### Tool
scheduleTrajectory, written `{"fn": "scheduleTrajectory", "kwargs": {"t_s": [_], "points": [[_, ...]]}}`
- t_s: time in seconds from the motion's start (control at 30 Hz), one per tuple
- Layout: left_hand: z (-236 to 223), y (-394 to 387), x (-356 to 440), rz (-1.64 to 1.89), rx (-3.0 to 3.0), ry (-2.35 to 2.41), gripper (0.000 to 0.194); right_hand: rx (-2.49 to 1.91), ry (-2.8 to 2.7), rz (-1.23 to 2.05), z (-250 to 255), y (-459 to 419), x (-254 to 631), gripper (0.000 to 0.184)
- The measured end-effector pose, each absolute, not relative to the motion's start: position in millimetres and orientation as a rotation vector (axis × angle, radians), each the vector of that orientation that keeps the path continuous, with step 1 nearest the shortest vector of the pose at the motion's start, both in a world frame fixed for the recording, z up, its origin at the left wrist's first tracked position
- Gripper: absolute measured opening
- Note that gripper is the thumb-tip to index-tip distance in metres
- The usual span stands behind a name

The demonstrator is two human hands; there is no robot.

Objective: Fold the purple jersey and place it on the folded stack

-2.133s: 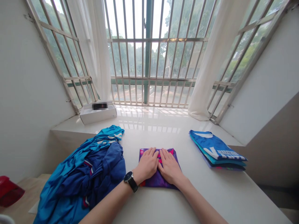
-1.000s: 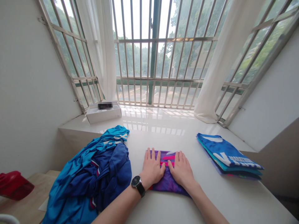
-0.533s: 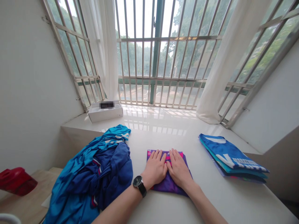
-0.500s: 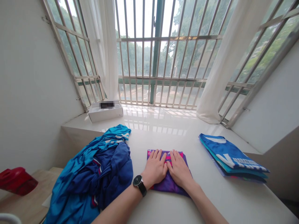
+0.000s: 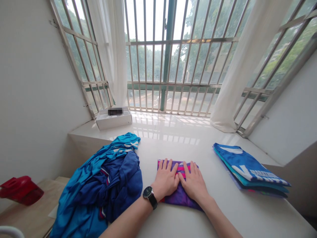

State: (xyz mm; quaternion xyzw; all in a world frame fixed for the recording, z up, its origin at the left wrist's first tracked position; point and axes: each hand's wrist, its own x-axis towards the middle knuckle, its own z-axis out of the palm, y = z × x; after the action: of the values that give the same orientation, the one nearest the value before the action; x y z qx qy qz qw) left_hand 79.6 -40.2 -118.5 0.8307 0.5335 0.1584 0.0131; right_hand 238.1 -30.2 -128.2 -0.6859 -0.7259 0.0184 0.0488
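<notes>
A folded purple and pink garment [image 5: 177, 197] lies on the white ledge [image 5: 173, 138] in front of me. My left hand [image 5: 165, 179], with a black watch on its wrist, presses flat on the garment's left half, fingers stretched out. Beside it my right hand [image 5: 195, 181] lies flat on the right half, fingers apart. The thumbs nearly touch in the middle. Neither hand grips anything.
A heap of unfolded blue garments [image 5: 99, 185] lies to the left. A stack of folded blue garments [image 5: 247, 168] sits to the right. A white box [image 5: 114, 119] stands far left by the barred window. A red object [image 5: 21, 190] rests on a wooden surface at lower left.
Both hands have stayed flat on the folded purple garment, sliding a little over it and spreading their fingers. The view has drifted slightly.
</notes>
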Motion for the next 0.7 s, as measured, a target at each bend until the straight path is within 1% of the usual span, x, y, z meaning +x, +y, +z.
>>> {"fn": "scheduleTrajectory", "kwargs": {"t_s": [0.7], "points": [[-117.1, -38.9, 78.7, 0.478, 2.66, 1.626, 0.054, -2.067, -2.234, 0.061, -126.7, -30.0, 239.8, 0.071]]}}
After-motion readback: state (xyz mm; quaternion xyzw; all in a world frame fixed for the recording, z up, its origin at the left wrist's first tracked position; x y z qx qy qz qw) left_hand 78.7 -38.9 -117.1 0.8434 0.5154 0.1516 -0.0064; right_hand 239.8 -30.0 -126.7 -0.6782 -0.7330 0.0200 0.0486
